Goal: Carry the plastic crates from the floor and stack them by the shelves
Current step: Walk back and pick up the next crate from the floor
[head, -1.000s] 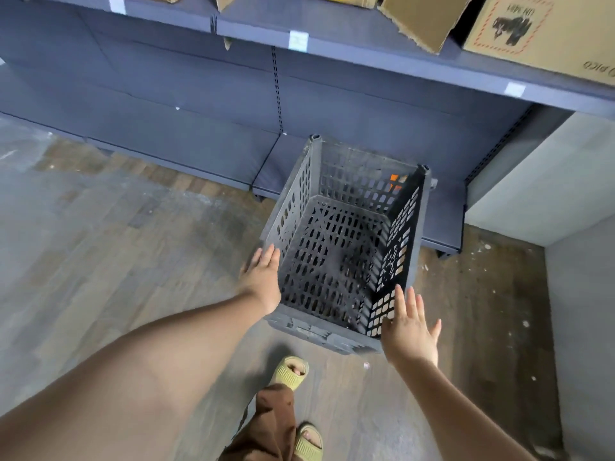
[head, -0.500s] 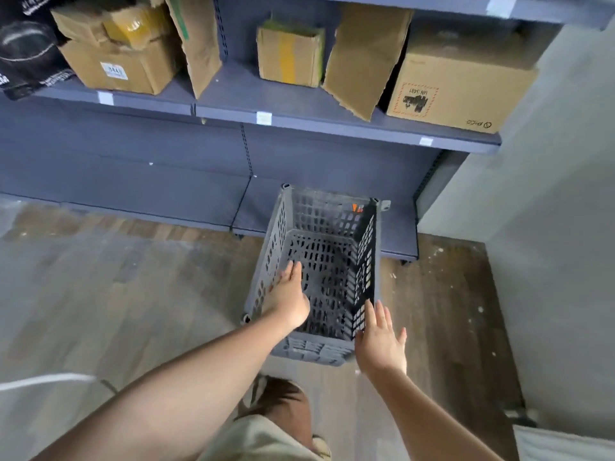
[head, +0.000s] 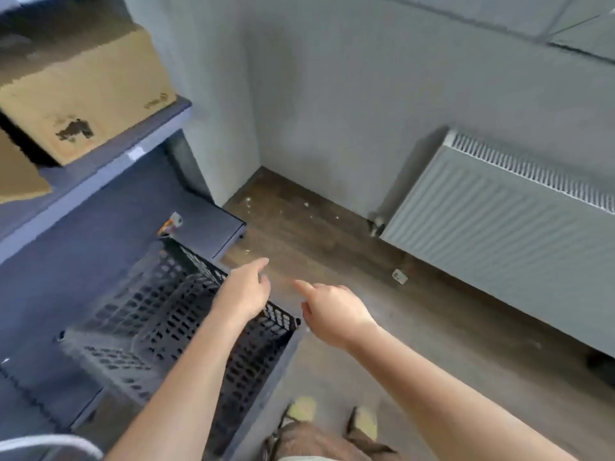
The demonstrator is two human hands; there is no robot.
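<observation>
A grey perforated plastic crate stands on the floor against the low base of the dark shelves, at lower left. My left hand hovers above the crate's right rim with loose fingers and holds nothing. My right hand hangs to the right of the crate over the wooden floor, a finger stretched forward, also holding nothing. Neither hand touches the crate.
A cardboard box sits on the shelf at upper left. A grey wall corner rises behind the shelf end. A white radiator lines the right wall. My feet in yellow sandals stand at the bottom.
The view has swung to the right, toward the wall corner and radiator. Both hands have lifted off the crate's sides and drifted right; the crate stays by the shelves.
</observation>
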